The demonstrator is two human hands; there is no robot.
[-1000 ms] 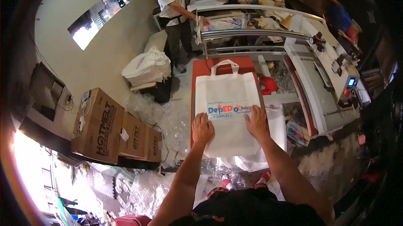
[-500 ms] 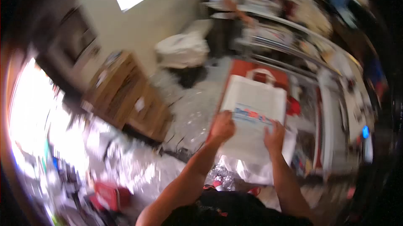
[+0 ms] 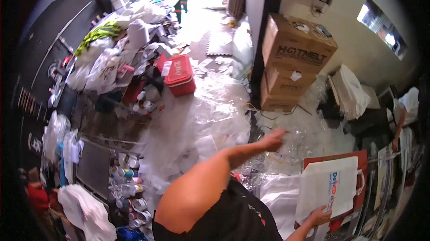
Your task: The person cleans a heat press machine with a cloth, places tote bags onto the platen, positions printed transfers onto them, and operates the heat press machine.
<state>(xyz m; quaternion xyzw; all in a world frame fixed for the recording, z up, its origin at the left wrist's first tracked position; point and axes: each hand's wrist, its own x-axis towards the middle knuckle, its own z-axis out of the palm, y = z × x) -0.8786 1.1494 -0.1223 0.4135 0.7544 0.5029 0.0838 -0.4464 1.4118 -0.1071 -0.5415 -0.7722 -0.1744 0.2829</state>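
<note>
A white tote bag with blue and red lettering lies flat on a red board, its handle at the right end. At the bag's lower edge rests my right hand, fingers outstretched on the fabric. My left hand is raised apart from the bag, over clear plastic sheeting. One finger of it is stretched out, and nothing shows in its grasp. More white fabric lies left of the bag, beside my body.
Stacked cardboard boxes stand by the wall. A red cooler box sits on the littered floor. Several cans and jars line the left. Another person's arm reaches in at far right. White bags are piled lower left.
My view has swung left, so the tote bag now appears lower right. My left hand has come off the bag and reaches out to the side. My right hand stays at the bag.
</note>
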